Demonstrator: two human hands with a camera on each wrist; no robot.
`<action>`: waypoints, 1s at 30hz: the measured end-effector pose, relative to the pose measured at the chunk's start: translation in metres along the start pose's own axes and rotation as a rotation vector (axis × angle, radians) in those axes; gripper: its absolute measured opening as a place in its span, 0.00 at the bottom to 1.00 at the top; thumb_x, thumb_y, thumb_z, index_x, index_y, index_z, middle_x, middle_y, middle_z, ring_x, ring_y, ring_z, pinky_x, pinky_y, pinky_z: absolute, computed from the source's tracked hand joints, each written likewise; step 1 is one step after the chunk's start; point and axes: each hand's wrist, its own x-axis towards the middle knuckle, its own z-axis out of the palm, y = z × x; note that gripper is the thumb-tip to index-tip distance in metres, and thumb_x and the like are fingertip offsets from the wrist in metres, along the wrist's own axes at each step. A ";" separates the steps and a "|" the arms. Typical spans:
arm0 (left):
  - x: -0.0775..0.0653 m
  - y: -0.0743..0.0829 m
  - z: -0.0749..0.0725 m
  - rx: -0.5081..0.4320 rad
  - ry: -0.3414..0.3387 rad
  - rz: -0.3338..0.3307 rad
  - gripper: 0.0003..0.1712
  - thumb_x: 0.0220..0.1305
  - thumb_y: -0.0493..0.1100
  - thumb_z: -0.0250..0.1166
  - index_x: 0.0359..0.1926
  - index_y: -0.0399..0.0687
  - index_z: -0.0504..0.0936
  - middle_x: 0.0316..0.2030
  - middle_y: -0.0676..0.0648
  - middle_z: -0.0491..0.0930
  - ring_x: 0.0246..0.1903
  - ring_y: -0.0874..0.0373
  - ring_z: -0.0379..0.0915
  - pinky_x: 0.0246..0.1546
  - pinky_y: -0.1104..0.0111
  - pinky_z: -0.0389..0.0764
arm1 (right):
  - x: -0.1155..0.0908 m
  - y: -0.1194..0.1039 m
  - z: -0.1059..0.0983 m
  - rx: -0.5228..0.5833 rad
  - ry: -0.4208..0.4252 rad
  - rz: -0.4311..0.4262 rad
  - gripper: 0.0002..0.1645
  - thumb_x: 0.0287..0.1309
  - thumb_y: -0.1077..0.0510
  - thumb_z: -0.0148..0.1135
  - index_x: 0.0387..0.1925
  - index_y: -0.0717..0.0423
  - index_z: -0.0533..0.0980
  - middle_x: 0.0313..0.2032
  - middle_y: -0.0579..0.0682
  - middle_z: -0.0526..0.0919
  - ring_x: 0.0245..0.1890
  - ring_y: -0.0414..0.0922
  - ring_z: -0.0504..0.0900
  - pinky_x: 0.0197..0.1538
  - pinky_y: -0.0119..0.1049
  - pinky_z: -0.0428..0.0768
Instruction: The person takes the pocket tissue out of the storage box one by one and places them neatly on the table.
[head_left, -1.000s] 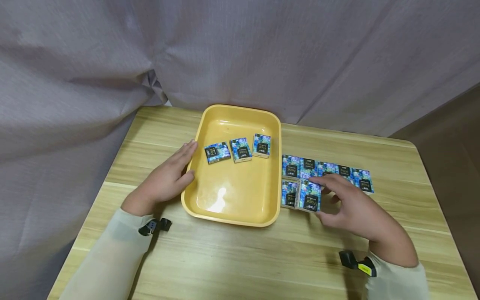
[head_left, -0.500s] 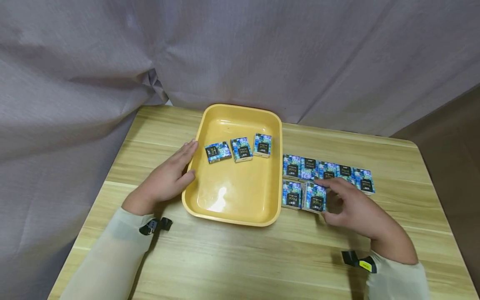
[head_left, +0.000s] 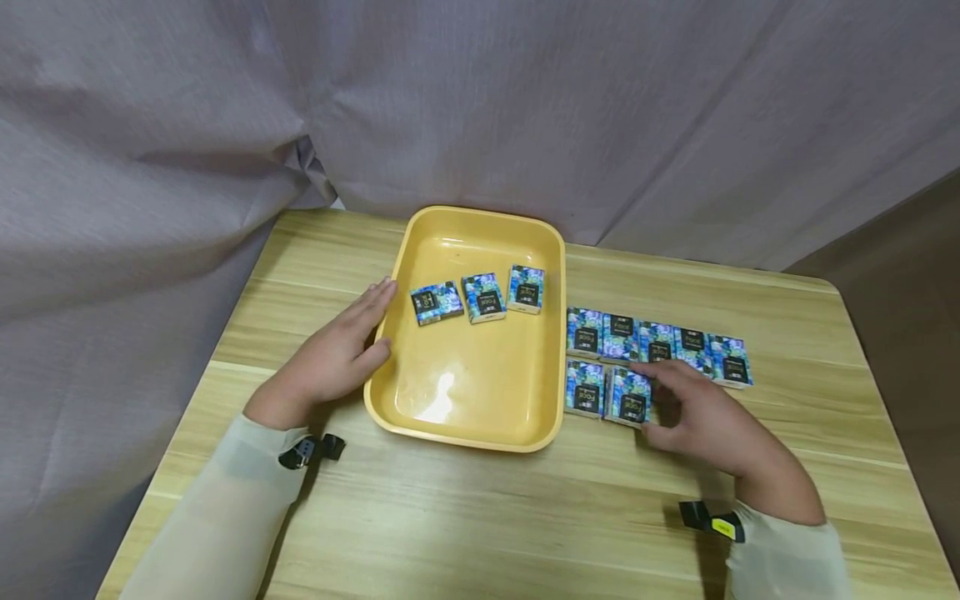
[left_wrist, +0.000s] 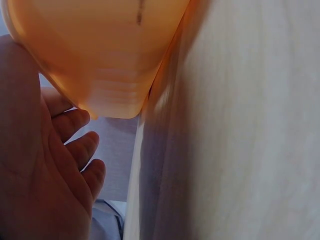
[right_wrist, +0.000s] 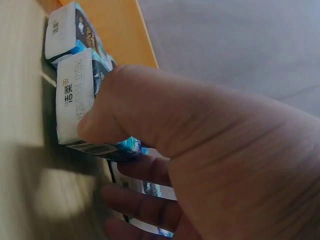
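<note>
Here's a pack (head_left: 628, 395), right of centre, long axis running up-frame, pinched end to end by the nearer right hand (head_left: 705, 417); left hand (head_left: 330, 358), fingers loosely extended, touches the tray (head_left: 480, 375).

The tray (head_left: 480, 367) looks like smooth, glossy yellow plastic, its floor throwing back a bright patch of glare; a dark scuff marks its outer wall in the left wrist view. The tissue packs (head_left: 627, 396) appear wrapped in slick printed film, with a light sheen and creases at the ends. The bench (head_left: 465, 525) shows smooth wood grain with a soft satin finish. Matt woven cloth makes the grey curtain (head_left: 480, 100); the sleeves (head_left: 217, 508) are thin, dull fabric.
</note>
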 end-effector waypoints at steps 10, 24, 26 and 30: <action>0.000 0.000 0.000 -0.004 0.001 -0.006 0.47 0.85 0.49 0.56 0.94 0.53 0.44 0.93 0.49 0.44 0.92 0.43 0.44 0.91 0.44 0.54 | 0.003 0.003 0.006 -0.020 0.011 -0.005 0.52 0.53 0.62 0.85 0.79 0.57 0.75 0.54 0.52 0.83 0.48 0.48 0.81 0.48 0.46 0.87; 0.000 0.000 0.000 -0.007 -0.002 -0.004 0.47 0.85 0.49 0.56 0.94 0.52 0.44 0.93 0.49 0.44 0.92 0.44 0.43 0.91 0.44 0.53 | 0.004 0.000 0.008 -0.016 -0.020 0.043 0.52 0.55 0.60 0.85 0.81 0.57 0.74 0.57 0.56 0.83 0.50 0.50 0.82 0.47 0.46 0.87; 0.000 0.000 0.000 -0.007 -0.003 -0.004 0.47 0.85 0.49 0.56 0.94 0.52 0.44 0.93 0.49 0.45 0.92 0.44 0.43 0.91 0.44 0.53 | 0.004 0.000 0.008 -0.022 -0.022 0.044 0.52 0.55 0.60 0.85 0.81 0.57 0.74 0.57 0.56 0.83 0.50 0.50 0.82 0.47 0.46 0.87; 0.001 -0.001 0.000 -0.003 -0.004 -0.004 0.47 0.85 0.49 0.55 0.94 0.52 0.44 0.93 0.48 0.45 0.92 0.44 0.43 0.91 0.44 0.53 | 0.004 -0.001 0.008 -0.030 -0.023 0.045 0.53 0.55 0.60 0.85 0.81 0.57 0.73 0.57 0.55 0.83 0.49 0.50 0.82 0.48 0.48 0.87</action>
